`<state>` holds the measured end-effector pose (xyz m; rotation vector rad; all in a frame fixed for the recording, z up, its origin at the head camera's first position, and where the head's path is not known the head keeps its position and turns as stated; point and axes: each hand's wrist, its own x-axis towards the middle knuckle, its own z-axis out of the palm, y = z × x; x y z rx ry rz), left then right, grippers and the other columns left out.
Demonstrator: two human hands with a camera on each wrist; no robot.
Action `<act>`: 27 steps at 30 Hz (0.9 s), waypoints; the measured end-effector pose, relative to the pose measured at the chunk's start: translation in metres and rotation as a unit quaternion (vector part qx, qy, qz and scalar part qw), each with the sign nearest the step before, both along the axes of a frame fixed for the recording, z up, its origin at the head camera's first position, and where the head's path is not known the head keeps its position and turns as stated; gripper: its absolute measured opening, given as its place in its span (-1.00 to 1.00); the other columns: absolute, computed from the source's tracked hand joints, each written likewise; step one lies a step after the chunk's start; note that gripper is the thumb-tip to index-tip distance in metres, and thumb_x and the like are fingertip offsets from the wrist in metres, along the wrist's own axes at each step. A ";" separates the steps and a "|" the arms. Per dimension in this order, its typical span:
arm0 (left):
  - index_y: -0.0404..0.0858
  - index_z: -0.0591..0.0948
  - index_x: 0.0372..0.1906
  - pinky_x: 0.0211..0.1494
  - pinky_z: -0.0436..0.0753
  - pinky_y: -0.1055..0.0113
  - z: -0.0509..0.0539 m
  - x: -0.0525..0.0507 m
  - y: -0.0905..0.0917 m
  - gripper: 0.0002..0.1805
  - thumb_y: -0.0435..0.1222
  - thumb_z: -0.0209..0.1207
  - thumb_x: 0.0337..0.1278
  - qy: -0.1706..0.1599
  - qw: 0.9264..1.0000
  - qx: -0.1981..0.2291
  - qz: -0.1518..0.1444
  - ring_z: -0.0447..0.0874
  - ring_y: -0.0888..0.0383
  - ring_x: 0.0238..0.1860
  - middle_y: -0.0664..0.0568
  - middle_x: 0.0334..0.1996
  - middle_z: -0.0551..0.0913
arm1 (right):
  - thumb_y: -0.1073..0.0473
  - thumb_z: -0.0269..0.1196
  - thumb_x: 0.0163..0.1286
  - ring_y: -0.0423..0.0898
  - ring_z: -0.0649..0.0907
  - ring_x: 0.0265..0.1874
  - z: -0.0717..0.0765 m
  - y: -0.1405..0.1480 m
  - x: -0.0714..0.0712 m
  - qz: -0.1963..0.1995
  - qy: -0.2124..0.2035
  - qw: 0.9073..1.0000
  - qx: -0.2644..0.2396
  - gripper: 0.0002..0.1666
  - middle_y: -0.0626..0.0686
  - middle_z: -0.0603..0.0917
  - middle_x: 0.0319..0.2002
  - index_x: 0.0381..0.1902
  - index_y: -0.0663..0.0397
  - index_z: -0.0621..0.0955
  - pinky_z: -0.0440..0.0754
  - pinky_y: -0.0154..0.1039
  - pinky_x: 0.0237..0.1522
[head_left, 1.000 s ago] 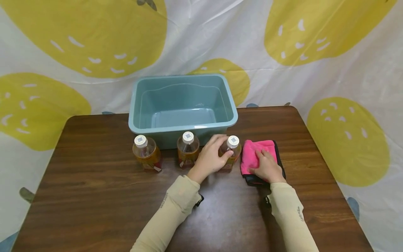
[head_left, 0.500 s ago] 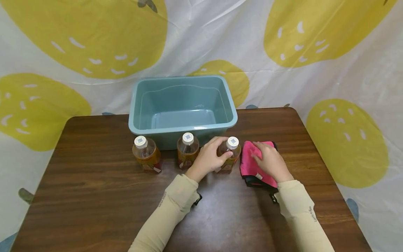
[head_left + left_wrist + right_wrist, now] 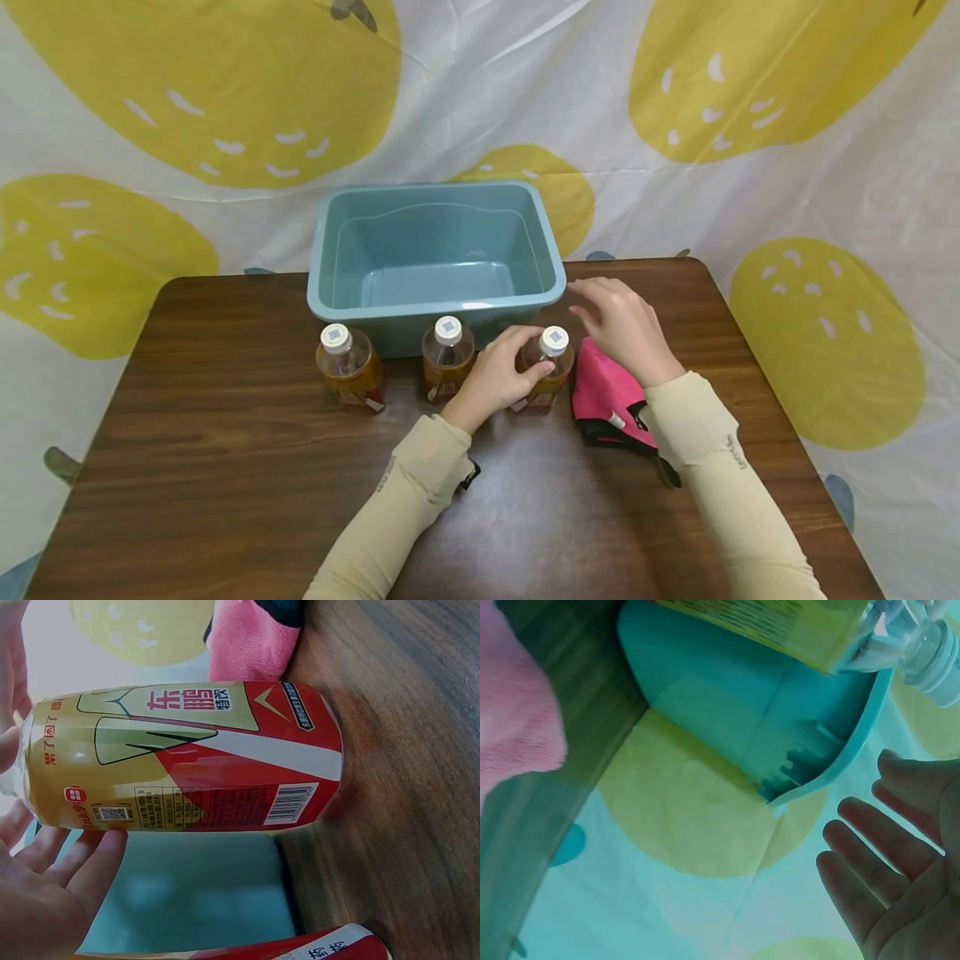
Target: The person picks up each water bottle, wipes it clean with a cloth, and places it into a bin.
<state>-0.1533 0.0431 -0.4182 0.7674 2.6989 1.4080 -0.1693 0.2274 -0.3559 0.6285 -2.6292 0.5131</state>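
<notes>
My left hand (image 3: pixel 495 375) holds the rightmost of three drink bottles around its upper part. This bottle (image 3: pixel 195 757) has a white cap and a red and gold label, and it stands upright on the table. In the left wrist view, the thumb lies on one side and the fingers on the other. My right hand (image 3: pixel 622 329) is raised with nothing in it, near the bin's front right corner and past the far edge of a pink cloth (image 3: pixel 600 387). Its fingers (image 3: pixel 885 832) are spread and relaxed in the right wrist view. The cloth, black-edged and folded, is partly hidden by my right arm.
A blue-green plastic bin (image 3: pixel 435 310) stands behind the bottles, with nothing seen inside. The middle bottle (image 3: pixel 447 358) and the left bottle (image 3: pixel 351 371) stand along its front. Behind the brown wooden table (image 3: pixel 247 467) hangs a fruit-patterned curtain (image 3: pixel 480 92).
My right hand has come off the pink cloth, lifting and moving away toward the bin's right corner. The cloth's shape has shifted slightly. My left hand has stayed on the bottle.
</notes>
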 end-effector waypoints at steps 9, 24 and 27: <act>-0.24 0.43 0.12 0.17 0.39 0.20 0.003 -0.003 -0.002 -0.49 -0.16 0.21 0.06 -0.020 0.999 -0.010 -0.026 0.42 0.08 0.12 -0.03 0.08 0.46 | 0.27 0.33 0.08 0.01 0.59 -0.18 0.006 -0.010 -0.022 0.030 0.012 0.998 0.055 -0.78 0.08 0.64 -0.22 -0.25 0.10 0.69 0.59 -0.06 -0.39; -0.28 0.40 0.16 0.19 0.35 0.18 0.014 -0.010 -0.006 -0.46 -0.14 0.17 0.10 -0.020 0.994 -0.064 -0.087 0.39 0.04 0.13 -0.09 0.10 0.43 | 0.32 0.36 0.02 -0.03 0.61 -0.47 0.010 -0.015 -0.029 0.058 -0.022 0.996 0.064 -0.84 0.03 0.61 -0.45 -0.36 0.15 0.72 0.56 -0.11 -0.44; -0.27 0.42 0.12 0.18 0.37 0.20 0.017 -0.014 -0.006 -0.50 -0.16 0.19 0.08 -0.010 0.993 -0.068 -0.093 0.41 0.05 0.11 -0.07 0.08 0.45 | 0.30 0.36 0.03 -0.02 0.61 -0.50 0.012 -0.016 -0.031 0.056 -0.038 0.995 0.069 -0.86 0.02 0.59 -0.49 -0.37 0.14 0.72 0.55 -0.10 -0.45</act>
